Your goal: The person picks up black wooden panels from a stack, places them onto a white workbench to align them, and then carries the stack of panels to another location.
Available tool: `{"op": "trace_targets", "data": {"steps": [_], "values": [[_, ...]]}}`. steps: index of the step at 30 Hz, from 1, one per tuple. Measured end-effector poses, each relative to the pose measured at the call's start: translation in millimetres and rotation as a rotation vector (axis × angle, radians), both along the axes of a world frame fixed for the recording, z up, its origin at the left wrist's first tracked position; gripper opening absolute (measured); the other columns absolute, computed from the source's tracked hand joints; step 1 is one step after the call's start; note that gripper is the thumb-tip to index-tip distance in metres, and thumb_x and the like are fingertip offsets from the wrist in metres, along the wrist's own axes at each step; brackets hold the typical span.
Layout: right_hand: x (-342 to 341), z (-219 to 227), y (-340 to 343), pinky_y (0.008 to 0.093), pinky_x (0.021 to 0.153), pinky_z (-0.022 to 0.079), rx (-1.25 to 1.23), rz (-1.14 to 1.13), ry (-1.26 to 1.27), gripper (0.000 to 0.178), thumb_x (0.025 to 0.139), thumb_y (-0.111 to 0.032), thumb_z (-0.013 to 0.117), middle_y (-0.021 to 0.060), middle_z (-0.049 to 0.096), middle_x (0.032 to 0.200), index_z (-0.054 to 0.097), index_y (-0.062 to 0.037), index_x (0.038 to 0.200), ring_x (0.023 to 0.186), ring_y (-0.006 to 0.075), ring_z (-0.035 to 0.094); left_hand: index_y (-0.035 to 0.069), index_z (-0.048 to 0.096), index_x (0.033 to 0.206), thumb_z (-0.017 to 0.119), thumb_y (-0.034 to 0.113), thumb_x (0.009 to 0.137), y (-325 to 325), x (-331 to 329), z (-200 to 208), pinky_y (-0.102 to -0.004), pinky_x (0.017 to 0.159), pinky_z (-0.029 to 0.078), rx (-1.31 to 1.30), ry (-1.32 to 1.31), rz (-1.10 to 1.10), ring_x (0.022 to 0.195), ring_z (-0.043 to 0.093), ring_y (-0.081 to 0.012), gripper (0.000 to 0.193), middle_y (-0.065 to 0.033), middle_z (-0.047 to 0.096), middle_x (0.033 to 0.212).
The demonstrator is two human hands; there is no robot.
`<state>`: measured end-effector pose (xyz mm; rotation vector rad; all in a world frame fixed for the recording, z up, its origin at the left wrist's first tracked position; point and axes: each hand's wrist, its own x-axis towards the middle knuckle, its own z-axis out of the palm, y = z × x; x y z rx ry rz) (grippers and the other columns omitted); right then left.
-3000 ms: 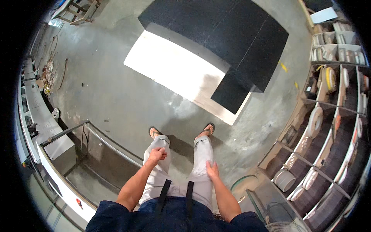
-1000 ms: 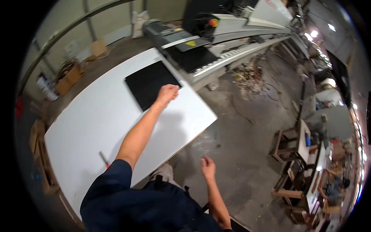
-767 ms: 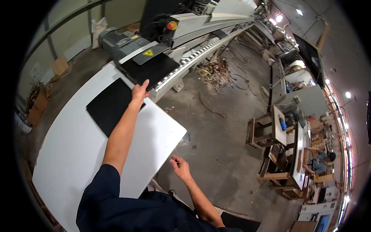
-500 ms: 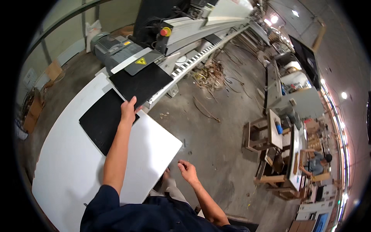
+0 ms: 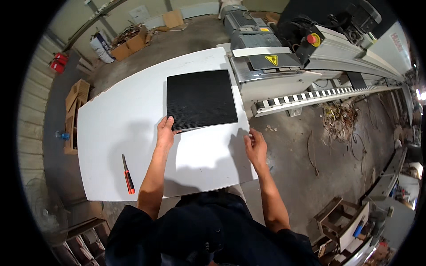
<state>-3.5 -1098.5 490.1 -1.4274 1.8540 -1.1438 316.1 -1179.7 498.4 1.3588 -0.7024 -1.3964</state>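
Observation:
A black rectangular panel [image 5: 202, 98] with a fine grained surface lies over the white tabletop [image 5: 111, 111], close to the machine's end. My left hand [image 5: 166, 131] grips its near left corner, thumb on top and fingers underneath. Whether a second panel lies beneath it, I cannot tell. By the table's right edge my right hand [image 5: 256, 148] is empty, its fingers loosely bent and apart, not touching the panel. A utility knife [image 5: 128, 176] with a red and black handle rests on the tabletop, left of my left forearm, blade pointing away from me.
Beyond the table's right side stands a machine with a roller rail [image 5: 328, 96], a grey motor [image 5: 250, 29] and a red stop button [image 5: 313, 40]. Scrap strips [image 5: 339, 119] lie heaped on the floor. Cardboard boxes [image 5: 131, 42] sit at the far left, and a wooden stand [image 5: 344, 221] at the near right.
The view has swung left. The black panel at the machine's end has come onto the table with my left hand; one panel outline shows where two did. My right hand has moved up beside the table edge.

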Motion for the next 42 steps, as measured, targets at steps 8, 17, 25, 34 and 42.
{"op": "trace_targets", "data": {"steps": [8,17,25,34,42], "values": [[23.9,-43.5,-93.5,0.0428,0.088,0.043,-0.065,0.131,0.085,0.041,0.083,-0.024,0.061,0.0254,0.058,0.106,0.057,0.0064,0.111,0.098,0.0415,0.054,-0.005,0.062,0.103,0.063,0.017,0.082,1.4,-0.7,-24.5,-0.0328,0.077,0.046,-0.035,-0.854,0.042,0.085,0.06,-0.0242,0.031,-0.0194,0.064,0.094],[29.0,-53.1,-96.0,0.0432,0.073,0.049,0.228,0.027,0.056,0.023,0.079,-0.018,0.062,0.0237,0.063,0.085,0.064,-0.0001,0.094,0.082,0.0364,0.062,-0.009,0.062,0.101,0.065,0.027,0.075,-14.2,-17.7,-28.1,-0.0377,0.082,0.047,-0.044,-0.852,-0.112,0.091,0.063,-0.034,0.044,-0.0259,0.065,0.094],[32.7,-54.4,19.8,0.0415,0.088,0.043,0.04,0.189,0.079,0.068,0.067,-0.019,0.073,0.0241,0.055,0.106,0.046,0.0039,0.125,0.097,0.0394,0.052,0.001,0.038,0.135,0.076,0.007,0.06,88.6,14.2,-21.8,-0.0373,0.095,0.04,-0.373,-0.861,-0.344,0.112,0.048,-0.0343,0.084,-0.0259,0.045,0.127],[33.6,-29.2,19.4,0.043,0.089,0.042,0.072,0.299,0.366,0.089,0.062,-0.012,0.075,0.0243,0.05,0.112,0.026,0.0059,0.134,0.104,0.0402,0.048,0.004,0.033,0.14,0.075,-0.001,0.061,82.7,21.8,-17.3,-0.0384,0.092,0.041,-0.347,-1.246,-0.577,0.103,0.049,-0.0379,0.09,-0.0221,0.048,0.109],[33.8,-35.9,13.3,0.0435,0.085,0.044,-0.01,0.294,0.453,0.08,0.062,-0.006,0.073,0.0248,0.052,0.103,0.03,0.0075,0.128,0.098,0.0405,0.051,0.0,0.038,0.135,0.076,0.004,0.059,78.3,23.4,-26.3,-0.0395,0.079,0.046,-0.407,-1.37,-0.564,0.087,0.054,-0.0347,0.085,-0.0188,0.051,0.094]]}}
